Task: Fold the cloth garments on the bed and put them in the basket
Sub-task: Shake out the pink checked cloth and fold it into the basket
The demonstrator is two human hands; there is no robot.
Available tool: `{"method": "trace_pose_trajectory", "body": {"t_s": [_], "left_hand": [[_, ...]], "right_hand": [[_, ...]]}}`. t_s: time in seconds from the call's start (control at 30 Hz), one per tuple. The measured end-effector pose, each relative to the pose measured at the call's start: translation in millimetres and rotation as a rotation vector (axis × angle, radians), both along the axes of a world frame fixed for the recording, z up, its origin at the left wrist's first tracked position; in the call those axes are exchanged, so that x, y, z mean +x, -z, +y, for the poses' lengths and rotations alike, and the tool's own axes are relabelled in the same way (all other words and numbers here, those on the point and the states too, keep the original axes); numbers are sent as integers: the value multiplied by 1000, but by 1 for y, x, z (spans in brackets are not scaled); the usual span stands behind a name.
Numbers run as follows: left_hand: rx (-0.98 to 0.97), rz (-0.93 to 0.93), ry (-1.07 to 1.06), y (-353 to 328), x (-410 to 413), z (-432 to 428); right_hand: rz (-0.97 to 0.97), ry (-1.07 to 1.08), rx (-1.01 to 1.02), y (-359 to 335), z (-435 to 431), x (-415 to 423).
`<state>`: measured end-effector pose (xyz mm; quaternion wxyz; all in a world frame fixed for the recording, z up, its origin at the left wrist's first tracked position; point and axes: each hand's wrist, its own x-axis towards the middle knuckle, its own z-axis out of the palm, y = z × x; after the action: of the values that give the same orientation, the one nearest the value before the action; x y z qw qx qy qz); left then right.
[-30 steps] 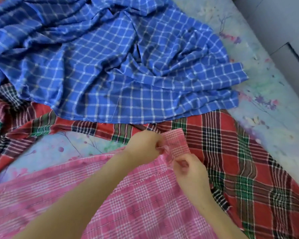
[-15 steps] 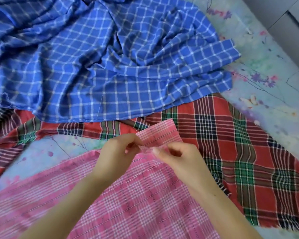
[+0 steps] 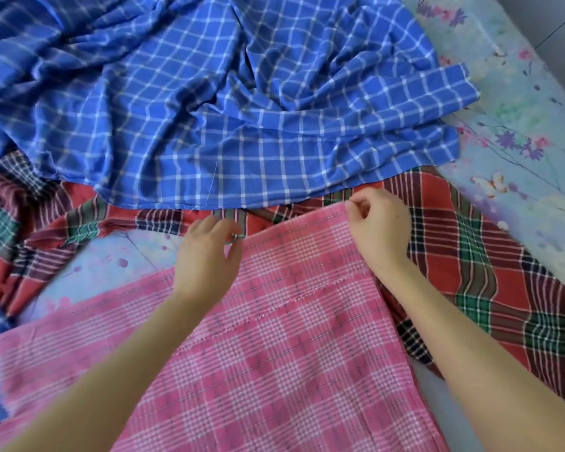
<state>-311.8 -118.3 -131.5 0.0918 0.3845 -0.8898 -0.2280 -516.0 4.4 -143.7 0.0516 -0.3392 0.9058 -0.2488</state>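
Head view. The pink checked cloth [image 3: 274, 353] lies flat on the bed [image 3: 535, 132], nearest the person; it serves here as the landmark. Its long axis runs from the lower left corner of the view up to the right, and its far short edge faces the blue checked cloth [image 3: 209, 102]. Its right long edge runs down and slightly to the right from the far right corner. A frayed selvedge line crosses its upper layer diagonally, roughly parallel to the far edge.

The left hand [image 3: 209, 259] sits at the far left corner of the pink cloth, fingers curled and pinching the edge there. The right hand [image 3: 379, 230] sits at the far right corner, fingers curled around that corner. The two hands are apart, one at each end of the far edge, which is stretched straight between them.

The red and green tartan cloth [image 3: 463, 265] lies beneath the pink cloth, showing beyond its far edge and along its right side. The blue checked cloth lies crumpled beyond the pink cloth, overlapping the tartan's far edge. The floral bed sheet shows bare to the left of the far edge and to the right of the tartan.
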Motion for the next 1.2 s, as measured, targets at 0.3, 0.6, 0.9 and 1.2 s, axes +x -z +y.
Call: {"method": "trace_pose_trajectory", "body": {"t_s": [0.3, 0.6, 0.9, 1.2], "left_hand": [[118, -466, 137, 2, 212, 43], [318, -597, -270, -56, 321, 7], [166, -437, -478, -50, 288, -78], [129, -346, -874, 18, 278, -66]], "right_hand": [[28, -676, 656, -10, 66, 47], [-104, -516, 453, -76, 87, 36], [9, -414, 506, -74, -21, 7], [230, -249, 495, 3, -28, 12]]}}
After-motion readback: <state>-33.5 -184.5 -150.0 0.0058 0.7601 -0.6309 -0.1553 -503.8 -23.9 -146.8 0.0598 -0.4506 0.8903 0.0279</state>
